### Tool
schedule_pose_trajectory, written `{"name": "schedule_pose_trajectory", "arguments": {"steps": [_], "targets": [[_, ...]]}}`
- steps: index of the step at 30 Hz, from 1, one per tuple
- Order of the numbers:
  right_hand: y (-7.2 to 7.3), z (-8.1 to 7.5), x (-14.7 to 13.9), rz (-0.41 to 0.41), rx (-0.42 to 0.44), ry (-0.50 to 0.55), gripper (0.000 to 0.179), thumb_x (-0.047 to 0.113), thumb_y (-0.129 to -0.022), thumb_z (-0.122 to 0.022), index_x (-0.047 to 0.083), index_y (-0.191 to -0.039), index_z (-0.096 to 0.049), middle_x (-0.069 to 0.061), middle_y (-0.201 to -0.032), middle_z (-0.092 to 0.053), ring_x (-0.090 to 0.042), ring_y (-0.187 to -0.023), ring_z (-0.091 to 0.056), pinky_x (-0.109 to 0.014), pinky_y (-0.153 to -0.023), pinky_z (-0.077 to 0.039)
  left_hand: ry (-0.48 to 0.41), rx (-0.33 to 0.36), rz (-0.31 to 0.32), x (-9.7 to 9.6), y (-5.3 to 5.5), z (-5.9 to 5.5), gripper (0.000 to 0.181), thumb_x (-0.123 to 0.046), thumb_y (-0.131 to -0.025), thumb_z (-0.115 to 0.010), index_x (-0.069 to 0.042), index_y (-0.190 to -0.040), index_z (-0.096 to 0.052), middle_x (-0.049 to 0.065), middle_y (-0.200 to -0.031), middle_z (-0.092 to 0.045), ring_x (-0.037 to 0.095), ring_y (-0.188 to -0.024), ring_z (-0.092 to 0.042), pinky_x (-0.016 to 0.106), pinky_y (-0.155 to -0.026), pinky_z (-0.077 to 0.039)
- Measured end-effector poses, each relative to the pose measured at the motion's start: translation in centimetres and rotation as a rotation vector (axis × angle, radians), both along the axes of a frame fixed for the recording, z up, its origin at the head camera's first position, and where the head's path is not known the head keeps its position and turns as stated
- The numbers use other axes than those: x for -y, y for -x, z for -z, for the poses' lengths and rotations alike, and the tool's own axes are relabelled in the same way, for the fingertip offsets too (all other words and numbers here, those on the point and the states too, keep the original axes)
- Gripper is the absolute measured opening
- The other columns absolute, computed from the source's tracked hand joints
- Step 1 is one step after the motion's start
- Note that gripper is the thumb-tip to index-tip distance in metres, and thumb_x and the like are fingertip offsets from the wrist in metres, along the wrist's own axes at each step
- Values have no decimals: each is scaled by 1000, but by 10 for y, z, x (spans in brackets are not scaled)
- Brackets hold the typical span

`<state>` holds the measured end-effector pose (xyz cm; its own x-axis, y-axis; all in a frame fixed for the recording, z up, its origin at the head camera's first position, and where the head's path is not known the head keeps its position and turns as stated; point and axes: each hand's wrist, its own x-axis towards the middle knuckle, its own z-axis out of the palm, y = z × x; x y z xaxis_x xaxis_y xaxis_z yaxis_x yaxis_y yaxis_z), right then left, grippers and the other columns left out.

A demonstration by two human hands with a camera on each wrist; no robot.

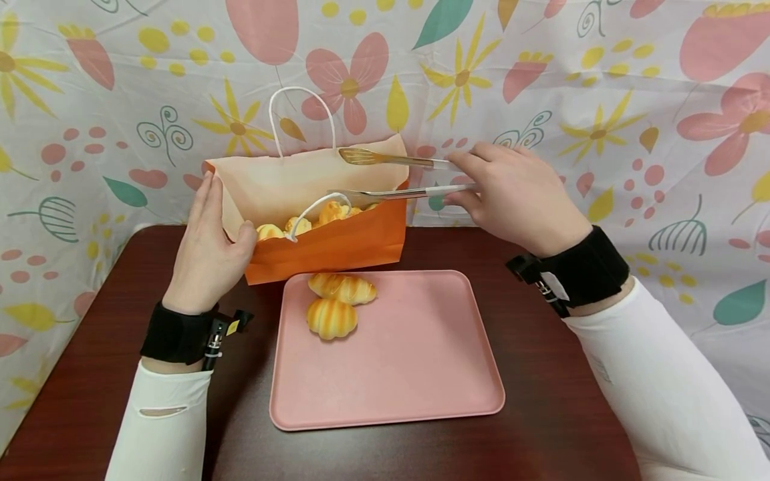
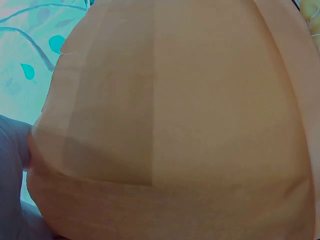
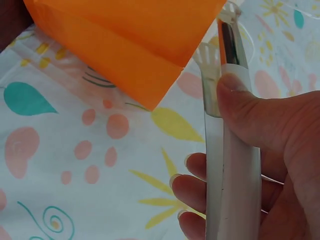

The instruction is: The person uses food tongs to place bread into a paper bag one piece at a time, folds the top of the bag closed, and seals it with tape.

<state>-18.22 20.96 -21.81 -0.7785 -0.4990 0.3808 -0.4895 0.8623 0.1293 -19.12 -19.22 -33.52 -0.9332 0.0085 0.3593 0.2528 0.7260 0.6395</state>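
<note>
An orange paper bag (image 1: 325,254) with white rope handles lies tilted, its mouth facing me. Several bread rolls (image 1: 333,212) show inside it. My left hand (image 1: 207,250) rests along the bag's left side, fingers straight and thumb near the front edge; the left wrist view shows mostly the bag's side panel (image 2: 200,110). My right hand (image 1: 514,194) grips the tongs (image 1: 415,161) by their white handles. The tongs' arms stand apart, one tip across the bag's mouth and the lower one by the rolls. Thumb and fingers wrap the handles (image 3: 240,175) in the right wrist view.
In front of the bag a pink tray (image 1: 415,361) lies on the dark wooden table (image 1: 559,401). Two bread pieces, a long one (image 1: 343,288) and a rounded one (image 1: 332,318), sit at its upper left. A patterned cloth (image 1: 637,133) hangs behind.
</note>
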Motion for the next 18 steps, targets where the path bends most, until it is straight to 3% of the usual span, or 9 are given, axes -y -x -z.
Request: {"name": "schedule_pose_trajectory", "arguments": {"steps": [4, 7, 13, 18], "targets": [[-6, 5, -8, -5, -34, 50, 53, 34, -91, -74, 12, -138, -62, -7, -97, -64, -30, -76, -60, -48, -76, -48, -1, -4, 0, 1, 0, 1, 80, -27, -96, -48, -12, -165, -10, 5, -173, -6, 29, -160, -13, 57, -126, -19], [-11, 9, -14, -5, -50, 83, 53, 33, -91, -74, 11, -137, -63, -9, -101, -65, -32, -78, -62, -50, -79, -50, -3, -3, -1, 2, 0, 2, 80, -27, -96, -48, -12, -165, -10, 5, -173, -6, 28, -160, -13, 57, -126, -19], [-22, 22, -27, 15, -65, 141, 54, 31, -90, -76, 12, -139, -62, -8, -105, -65, -26, -77, -62, -45, -69, -49, -5, 2, -1, 2, 0, 2, 80, -28, -96, -47, -11, -165, -10, 4, -173, -5, 29, -159, -13, 58, -126, -20], [-34, 33, -39, 44, -71, 202, 58, 27, -87, -79, 15, -141, -62, -9, -119, -67, -30, -87, -64, -48, -78, -50, -2, -3, -2, 1, 1, 1, 80, -28, -96, -47, -12, -165, -11, 4, -173, -6, 28, -160, -13, 58, -126, -20]]}}
